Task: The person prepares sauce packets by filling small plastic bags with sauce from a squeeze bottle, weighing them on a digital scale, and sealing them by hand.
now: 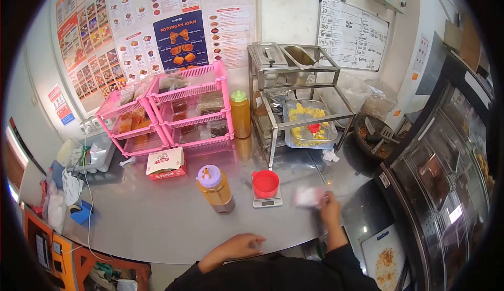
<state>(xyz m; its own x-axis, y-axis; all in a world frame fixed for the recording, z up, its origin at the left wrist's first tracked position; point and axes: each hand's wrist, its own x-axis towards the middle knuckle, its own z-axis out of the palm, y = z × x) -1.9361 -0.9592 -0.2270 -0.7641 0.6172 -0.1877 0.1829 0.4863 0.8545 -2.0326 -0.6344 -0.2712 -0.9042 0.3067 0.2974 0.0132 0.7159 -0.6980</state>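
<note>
On the near right of the steel table (157,222), my right grip (329,203) is closing around a pale wad (310,196), white with a hint of pink. The wad is too blurred for me to tell cloth from paper. It is lying on the table surface just right of the small scale (267,201), which is carrying a red cup (266,183).

My left grip (239,246) is resting palm down at the table's near edge, fingers loose and holding nothing, well apart from the wad.

Left of the scale, a sauce bottle (215,190) with a purple cap is standing upright. A red and white box (166,163) is sitting behind it. Further back, a pink rack (178,110) is standing against the wall beside an orange bottle (241,113). To the right of that, a metal stand (273,128) is holding a tray of yellow food (307,120).
</note>
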